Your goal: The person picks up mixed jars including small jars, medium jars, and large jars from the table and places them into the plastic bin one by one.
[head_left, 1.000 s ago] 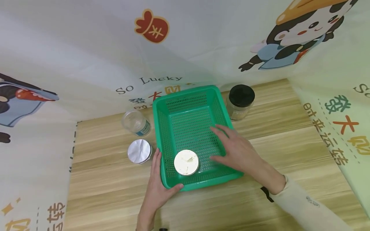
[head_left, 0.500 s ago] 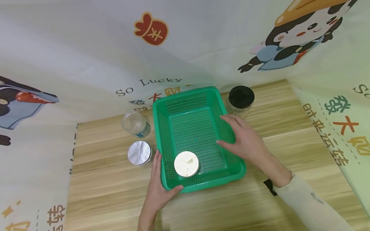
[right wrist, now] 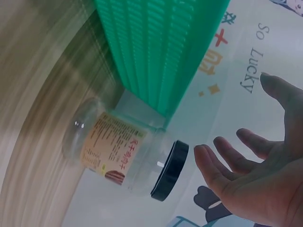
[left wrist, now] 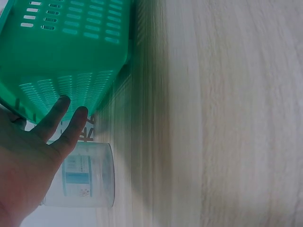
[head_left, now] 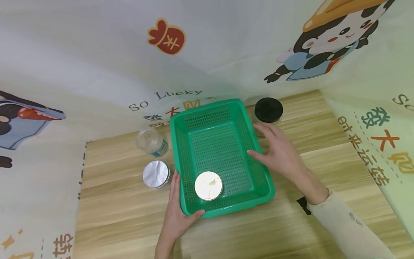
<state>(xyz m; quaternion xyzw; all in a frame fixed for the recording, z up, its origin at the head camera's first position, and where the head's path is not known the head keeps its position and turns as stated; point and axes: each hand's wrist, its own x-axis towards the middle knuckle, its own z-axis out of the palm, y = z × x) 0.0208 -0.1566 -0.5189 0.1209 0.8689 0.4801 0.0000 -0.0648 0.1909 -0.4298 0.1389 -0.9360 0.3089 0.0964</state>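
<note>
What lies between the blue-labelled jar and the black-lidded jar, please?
The green basket stands between the blue-labelled jar and the black-lidded jar, as the head view shows.

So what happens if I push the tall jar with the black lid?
The jar might tip if pushed near its lid, since it's taller than wide. Once down, it could roll, because its sides are round. It may feel slippery too, as it looks smooth.
</note>
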